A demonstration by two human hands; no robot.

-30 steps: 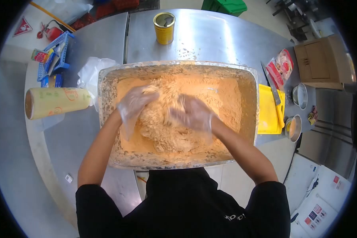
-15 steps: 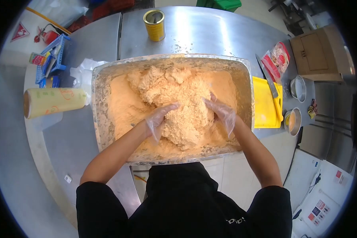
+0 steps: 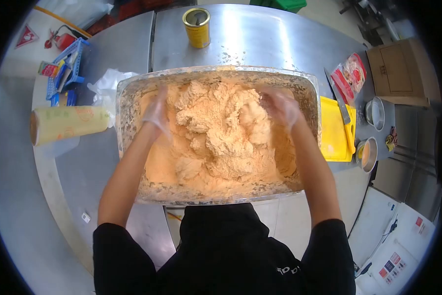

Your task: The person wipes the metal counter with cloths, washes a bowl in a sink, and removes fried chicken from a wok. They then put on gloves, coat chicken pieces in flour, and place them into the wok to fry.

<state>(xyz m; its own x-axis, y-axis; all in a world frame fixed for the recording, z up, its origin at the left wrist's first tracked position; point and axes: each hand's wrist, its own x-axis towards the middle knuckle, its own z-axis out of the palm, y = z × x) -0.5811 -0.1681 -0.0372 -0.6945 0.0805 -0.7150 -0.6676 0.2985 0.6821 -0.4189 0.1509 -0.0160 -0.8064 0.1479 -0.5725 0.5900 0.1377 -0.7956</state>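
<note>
A large metal tub [image 3: 315,118] holds a crumbly, pale orange, dough-like mass [image 3: 226,137] heaped over loose powder of the same colour. My left hand [image 3: 156,112], in a clear plastic glove, is at the left side of the heap with fingers stretched toward the far wall and nothing visible in them. On the other side, my right hand [image 3: 284,107], gloved likewise, is beside the heap's upper right. Motion smears its fingers, and part of the mass near it is blurred too.
Behind the tub stands an open yellow can [image 3: 197,34]. To the right are a yellow cutting board [image 3: 333,132], a knife [image 3: 340,101], a red-and-clear packet [image 3: 349,76], metal bowls [image 3: 367,153] and a cardboard box [image 3: 398,69]. A wrapped roll [image 3: 71,124] and a blue basket [image 3: 68,69] are at left.
Both hands have moved off the middle of the heap, the left one left and forward, the right one slightly right and forward. The heap has broken into lumps and changed shape.
</note>
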